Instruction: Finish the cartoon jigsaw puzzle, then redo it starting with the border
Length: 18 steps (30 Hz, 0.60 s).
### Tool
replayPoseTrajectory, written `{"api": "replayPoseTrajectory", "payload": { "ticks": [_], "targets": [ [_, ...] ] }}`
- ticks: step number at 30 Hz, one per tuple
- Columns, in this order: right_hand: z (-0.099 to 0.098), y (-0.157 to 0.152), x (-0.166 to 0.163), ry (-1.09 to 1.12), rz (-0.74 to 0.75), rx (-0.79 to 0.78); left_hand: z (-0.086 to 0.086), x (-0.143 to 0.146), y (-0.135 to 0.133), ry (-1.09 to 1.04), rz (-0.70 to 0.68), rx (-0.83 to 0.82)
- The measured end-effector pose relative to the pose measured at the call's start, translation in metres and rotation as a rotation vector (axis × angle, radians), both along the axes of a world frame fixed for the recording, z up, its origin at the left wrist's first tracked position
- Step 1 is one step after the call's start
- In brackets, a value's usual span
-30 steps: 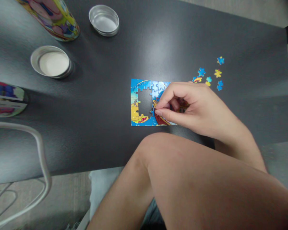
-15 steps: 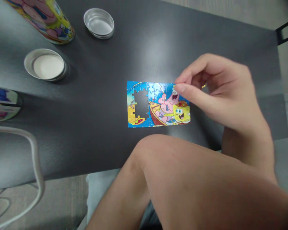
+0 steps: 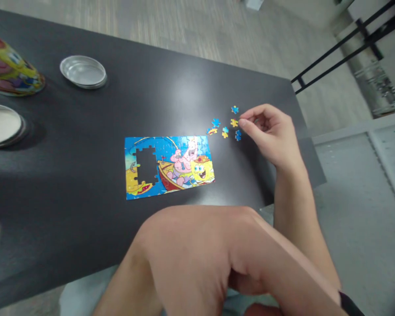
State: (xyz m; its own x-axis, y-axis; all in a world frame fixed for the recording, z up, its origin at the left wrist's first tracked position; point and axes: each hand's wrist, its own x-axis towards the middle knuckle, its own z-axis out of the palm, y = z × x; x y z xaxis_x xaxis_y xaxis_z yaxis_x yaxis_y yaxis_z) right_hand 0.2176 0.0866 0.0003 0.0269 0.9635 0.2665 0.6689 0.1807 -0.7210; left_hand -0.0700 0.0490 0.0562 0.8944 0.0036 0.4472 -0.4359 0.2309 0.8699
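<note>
Thumb and forefinger of our right hand (image 3: 271,131) come together at the edge of a yellow puzzle piece (image 3: 234,123); we cannot tell whether they grasp it. Other loose pieces (image 3: 216,123) lie close around the grip, most to its left. Farther left and nearer us, our partly filled jigsaw (image 3: 174,173) lies flat on the dark table (image 3: 125,96), an opening in its left half.

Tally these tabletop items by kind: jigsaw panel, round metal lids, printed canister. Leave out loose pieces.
Jigsaw panel: 1
Round metal lids: 2, one cut off by the frame
Printed canister: 1, also cut off
Total: 4
</note>
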Motion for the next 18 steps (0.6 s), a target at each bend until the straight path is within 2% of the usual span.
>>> {"api": "replayPoseTrajectory", "payload": {
  "ticks": [1, 2, 4, 8, 10, 15, 18],
  "targets": [
    [-0.002, 0.0, 0.0, -0.022, 0.023, -0.003, 0.003, 0.001, -0.001, -0.006, 0.058, 0.0],
    [-0.004, -0.001, -0.001, -0.051, 0.05, 0.0, 0.004, 0.002, -0.004, -0.02, 0.014, 0.035],
    [-0.007, -0.002, -0.007, -0.131, 0.114, 0.011, 0.002, 0.002, -0.009, -0.014, 0.026, 0.013],
    [-0.008, -0.002, -0.023, -0.282, 0.234, -0.023, -0.01, 0.002, -0.012, 0.116, -0.028, -0.047],
    [-0.008, -0.001, -0.028, -0.323, 0.261, -0.046, -0.013, 0.004, -0.01, 0.117, -0.049, -0.049],
    [-0.004, 0.001, -0.025, -0.327, 0.28, -0.081, -0.005, 0.014, -0.006, -0.066, 0.032, 0.135],
    [0.0, 0.0, -0.021, -0.311, 0.298, -0.106, -0.004, 0.016, 0.0, -0.111, -0.01, 0.229]
  ]
}}
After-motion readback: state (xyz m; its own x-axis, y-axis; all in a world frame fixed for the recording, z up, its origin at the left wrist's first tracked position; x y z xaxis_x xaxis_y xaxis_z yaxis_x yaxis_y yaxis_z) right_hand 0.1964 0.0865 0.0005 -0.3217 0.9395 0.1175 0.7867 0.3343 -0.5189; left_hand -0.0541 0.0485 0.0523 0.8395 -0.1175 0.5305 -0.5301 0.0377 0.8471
